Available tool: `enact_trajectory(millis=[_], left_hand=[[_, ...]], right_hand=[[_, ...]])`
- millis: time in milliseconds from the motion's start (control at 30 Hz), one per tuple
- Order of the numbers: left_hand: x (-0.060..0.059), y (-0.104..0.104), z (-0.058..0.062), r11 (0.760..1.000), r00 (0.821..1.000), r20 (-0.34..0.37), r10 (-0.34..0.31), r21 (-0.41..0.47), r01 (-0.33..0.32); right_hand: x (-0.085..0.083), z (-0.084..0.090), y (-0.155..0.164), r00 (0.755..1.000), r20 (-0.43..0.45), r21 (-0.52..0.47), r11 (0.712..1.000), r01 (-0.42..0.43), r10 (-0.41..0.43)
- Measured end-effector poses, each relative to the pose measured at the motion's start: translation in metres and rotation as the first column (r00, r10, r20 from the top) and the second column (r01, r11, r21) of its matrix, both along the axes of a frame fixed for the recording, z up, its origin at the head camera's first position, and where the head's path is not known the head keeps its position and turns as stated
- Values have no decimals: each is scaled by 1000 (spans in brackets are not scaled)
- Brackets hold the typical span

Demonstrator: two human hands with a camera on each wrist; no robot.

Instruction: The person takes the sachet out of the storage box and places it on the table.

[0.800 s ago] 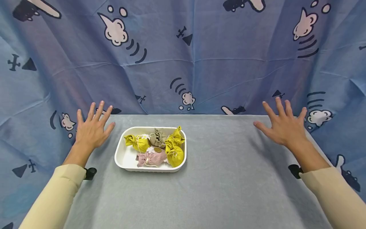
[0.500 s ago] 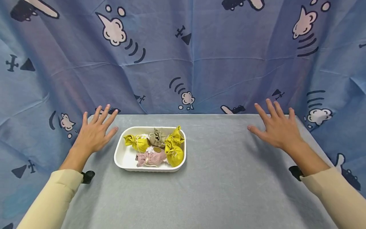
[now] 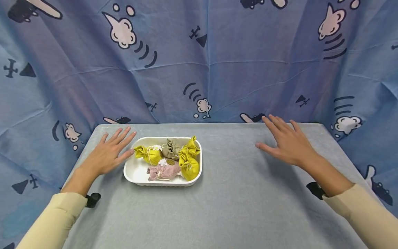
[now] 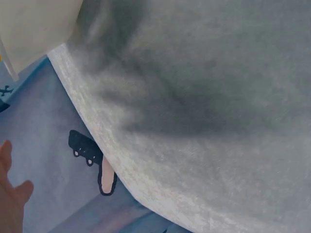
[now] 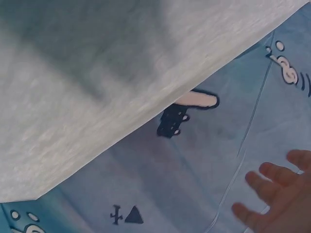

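A white plastic tray [image 3: 136,174] stands left of the middle in the head view. In it lie small drawstring pouches: a yellow pouch [image 3: 152,156] at the left, a grey-green pouch [image 3: 171,150] at the back, a pink pouch [image 3: 164,171] in front, and two more yellow ones at the right. My left hand [image 3: 107,154] is spread beside the tray, its thumb overlapping the left rim in the head view. Over the right part of the table hovers my right hand [image 3: 287,143], fingers extended and holding nothing. Both hands show only partly in the wrist views.
The grey cloth-covered table [image 3: 217,211] reaches back to a blue patterned curtain [image 3: 242,69], which also hangs at both sides. A dark wrist strap piece [image 3: 93,200] shows under the left wrist, another [image 3: 315,190] under the right.
My left hand has moved right and slightly down, up to the tray. The right hand has moved left, inward over the table. Tray and pouches have stayed put.
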State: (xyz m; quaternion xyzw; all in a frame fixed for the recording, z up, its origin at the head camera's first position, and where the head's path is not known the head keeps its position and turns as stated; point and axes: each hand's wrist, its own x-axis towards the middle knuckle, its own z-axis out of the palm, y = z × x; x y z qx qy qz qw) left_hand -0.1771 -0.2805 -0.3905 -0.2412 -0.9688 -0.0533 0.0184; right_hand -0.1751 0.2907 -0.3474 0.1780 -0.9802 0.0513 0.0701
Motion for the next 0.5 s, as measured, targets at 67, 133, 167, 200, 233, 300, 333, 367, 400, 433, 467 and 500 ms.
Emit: enact_trajectory(millis=[67, 133, 167, 200, 233, 300, 333, 367, 400, 433, 467, 500], left_hand=[[2, 1, -3, 1000, 999, 31, -9, 5, 9], [4, 1, -6, 1000, 999, 48, -21, 11, 20], [5, 1, -8, 1000, 998, 50, -27, 14, 26], [6, 1, -9, 999, 998, 48, -33, 12, 32], [7, 0, -10, 999, 998, 45, -40, 14, 39], [9, 0, -12, 999, 998, 41, -50, 16, 49], [10, -1, -13, 999, 998, 41, -52, 16, 51], [10, -1, -14, 999, 998, 42, -53, 15, 52], [11, -1, -15, 999, 998, 43, -54, 12, 53], [11, -2, -15, 999, 997, 48, -53, 10, 53], [12, -2, -16, 999, 997, 50, -53, 8, 53], [12, -2, -17, 999, 997, 52, -53, 5, 52]], right_hand=[[1, 0, -5, 1000, 6, -47, 999, -25, 25], [2, -1, -9, 999, 10, -92, 995, -44, 46], [2, -1, -12, 999, 15, -110, 993, -50, 52], [3, -1, -14, 998, 18, -128, 990, -55, 58], [4, 0, -16, 998, 22, -142, 988, -57, 61], [6, 0, -21, 997, 40, -165, 985, -54, 61], [7, 1, -23, 997, 49, -176, 983, -52, 62], [7, 1, -25, 996, 61, -192, 980, -50, 63], [8, 2, -27, 995, 71, -206, 977, -49, 65], [8, 2, -30, 994, 80, -222, 974, -53, 72], [8, 3, -32, 993, 89, -239, 969, -57, 80], [8, 3, -34, 991, 95, -259, 964, -62, 90]])
